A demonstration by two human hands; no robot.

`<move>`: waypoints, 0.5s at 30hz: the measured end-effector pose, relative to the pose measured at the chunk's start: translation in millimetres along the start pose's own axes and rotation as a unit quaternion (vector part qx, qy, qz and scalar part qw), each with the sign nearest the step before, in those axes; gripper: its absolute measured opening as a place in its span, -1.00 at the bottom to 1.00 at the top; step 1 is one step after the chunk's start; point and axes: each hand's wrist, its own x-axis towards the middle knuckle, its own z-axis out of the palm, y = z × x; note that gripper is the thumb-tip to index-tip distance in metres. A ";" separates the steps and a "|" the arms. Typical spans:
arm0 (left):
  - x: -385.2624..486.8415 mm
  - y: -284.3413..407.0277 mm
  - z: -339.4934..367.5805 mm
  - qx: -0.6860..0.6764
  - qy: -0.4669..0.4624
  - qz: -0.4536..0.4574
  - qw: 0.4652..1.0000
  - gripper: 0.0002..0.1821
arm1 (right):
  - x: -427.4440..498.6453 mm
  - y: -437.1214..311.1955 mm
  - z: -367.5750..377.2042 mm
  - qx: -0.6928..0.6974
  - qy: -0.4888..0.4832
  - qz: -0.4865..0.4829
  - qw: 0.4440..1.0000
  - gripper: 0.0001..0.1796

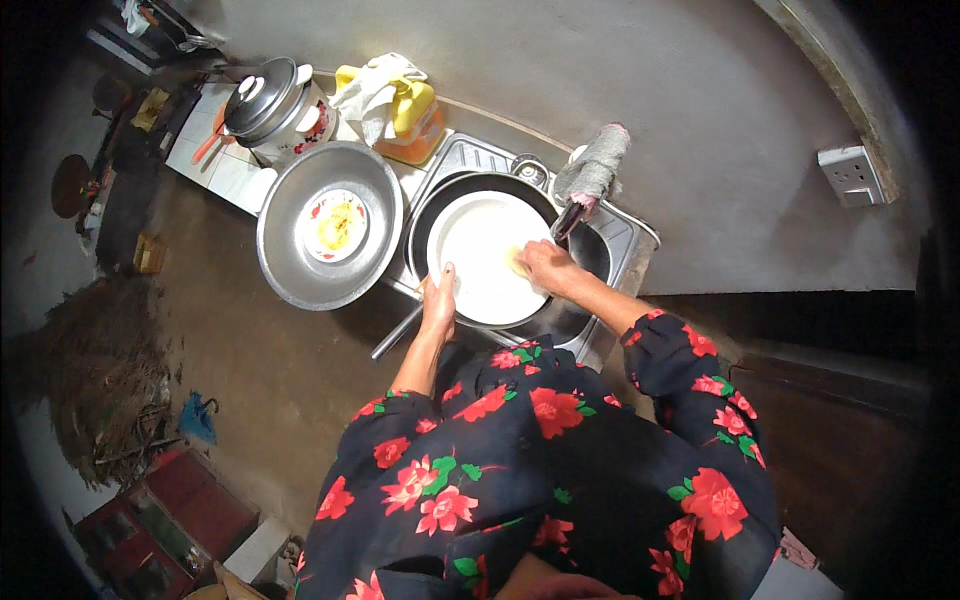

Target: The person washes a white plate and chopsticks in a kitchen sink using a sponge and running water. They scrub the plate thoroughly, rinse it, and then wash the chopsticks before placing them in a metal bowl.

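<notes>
My left hand [439, 301] grips the near left rim of a large white round dish [480, 262], its thumb on top. In my right hand [551, 266] is a yellowish sponge [514, 260], pressed to the right part of the dish's inner face. Beneath the dish sits a wide dark pan [491, 182], and a metal handle [395, 334] juts out toward the lower left. Both rest over the stainless steel sink [609, 251]. To the left, a big metal basin [281, 244] contains a flower-rimmed plate [315, 206] with yellow residue on it.
A cloth-wrapped tap [592, 169] rises close behind my right hand. A lidded pot [262, 101] and a yellow plastic jerrycan [412, 112] draped with a white cloth [371, 97] stand on the tiled counter [225, 176]. A wall socket [851, 176] is at the right.
</notes>
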 end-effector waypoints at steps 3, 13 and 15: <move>1.0 9.5 0.7 0.038 -0.028 -0.005 0.999 -0.48 | 4.4 1.1 6.3 0.020 -0.026 -0.140 0.990 -0.75; 4.6 3.7 2.7 -0.033 0.016 -0.021 0.999 -0.45 | 28.7 56.7 -9.8 -0.055 0.196 -0.239 0.949 -0.83; 9.7 -3.8 0.3 -0.045 0.040 -0.003 0.998 -0.44 | 10.6 39.1 1.3 0.002 0.105 -0.109 0.988 -0.84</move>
